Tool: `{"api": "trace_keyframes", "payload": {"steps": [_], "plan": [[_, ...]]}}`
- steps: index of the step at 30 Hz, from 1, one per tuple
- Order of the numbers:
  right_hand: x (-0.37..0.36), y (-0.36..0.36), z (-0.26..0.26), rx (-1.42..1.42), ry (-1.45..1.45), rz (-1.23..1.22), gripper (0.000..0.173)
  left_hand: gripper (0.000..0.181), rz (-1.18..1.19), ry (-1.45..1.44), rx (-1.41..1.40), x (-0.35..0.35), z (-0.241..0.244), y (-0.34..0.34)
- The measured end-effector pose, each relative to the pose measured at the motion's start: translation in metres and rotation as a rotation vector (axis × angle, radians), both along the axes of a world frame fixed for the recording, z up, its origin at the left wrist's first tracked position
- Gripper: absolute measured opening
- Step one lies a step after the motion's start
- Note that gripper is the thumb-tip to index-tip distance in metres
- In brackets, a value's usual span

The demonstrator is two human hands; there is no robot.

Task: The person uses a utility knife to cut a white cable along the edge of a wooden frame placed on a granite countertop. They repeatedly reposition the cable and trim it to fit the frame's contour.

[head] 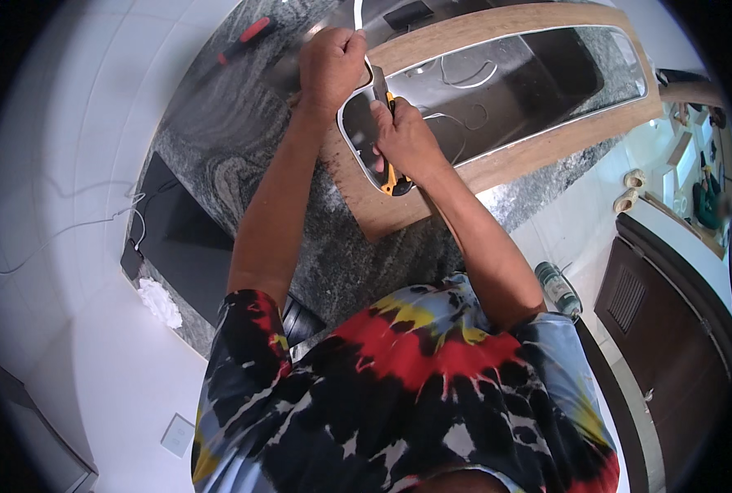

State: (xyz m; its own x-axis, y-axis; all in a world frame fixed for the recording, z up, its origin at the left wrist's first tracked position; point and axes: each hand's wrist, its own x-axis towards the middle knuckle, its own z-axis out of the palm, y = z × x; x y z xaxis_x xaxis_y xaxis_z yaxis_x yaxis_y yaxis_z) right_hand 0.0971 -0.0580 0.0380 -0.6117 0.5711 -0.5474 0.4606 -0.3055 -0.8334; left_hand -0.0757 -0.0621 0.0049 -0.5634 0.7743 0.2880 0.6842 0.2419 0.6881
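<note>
My left hand (331, 71) is closed around a thin white trim strip (358, 13); the strip emerges above and below my fist. In my right hand (409, 138) is a yellow and black snap-off utility knife (390, 183), blade out and pointing up beside the strip. Both hands are over the near left end of a wooden panel (366, 209) that has a long opening with rounded corners. White trim (612, 114) lines the opening's edge. The knife crosses the opening's left end. Whether the blade touches the strip, I cannot tell.
Under the panel is a grey veined stone counter (317, 252). A red-handled tool (255, 29) lies at the upper left. Left of my arm are a black flat object (187, 212) with cables and crumpled white material (159, 303). A green bottle (557, 288) stands by my right elbow.
</note>
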Motion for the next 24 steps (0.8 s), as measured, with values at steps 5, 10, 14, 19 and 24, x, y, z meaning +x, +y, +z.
{"api": "trace_keyframes", "payload": {"steps": [5, 10, 14, 19, 24], "plan": [[0.009, 0.006, 0.003, -0.154, 0.093, -0.049, 0.035, 0.025, 0.009, -0.004, -0.034, 0.004, -0.004, -0.001], [0.027, 0.013, 0.014, -0.162, -0.009, -0.103, 0.036, 0.024, -0.008, 0.047, 0.010, 0.024, -0.012, 0.006], [0.038, 0.016, -0.015, -0.304, 0.089, -0.108, 0.040, 0.026, -0.091, -0.023, -0.082, 0.026, 0.003, 0.012], [0.024, -0.001, -0.026, -0.464, 0.231, -0.184, 0.038, 0.036, -0.246, -0.016, -0.249, 0.009, 0.013, -0.019], [0.006, -0.027, -0.025, -0.359, 0.309, -0.290, 0.035, 0.061, -0.090, -0.022, -0.420, 0.037, 0.050, -0.032]]}}
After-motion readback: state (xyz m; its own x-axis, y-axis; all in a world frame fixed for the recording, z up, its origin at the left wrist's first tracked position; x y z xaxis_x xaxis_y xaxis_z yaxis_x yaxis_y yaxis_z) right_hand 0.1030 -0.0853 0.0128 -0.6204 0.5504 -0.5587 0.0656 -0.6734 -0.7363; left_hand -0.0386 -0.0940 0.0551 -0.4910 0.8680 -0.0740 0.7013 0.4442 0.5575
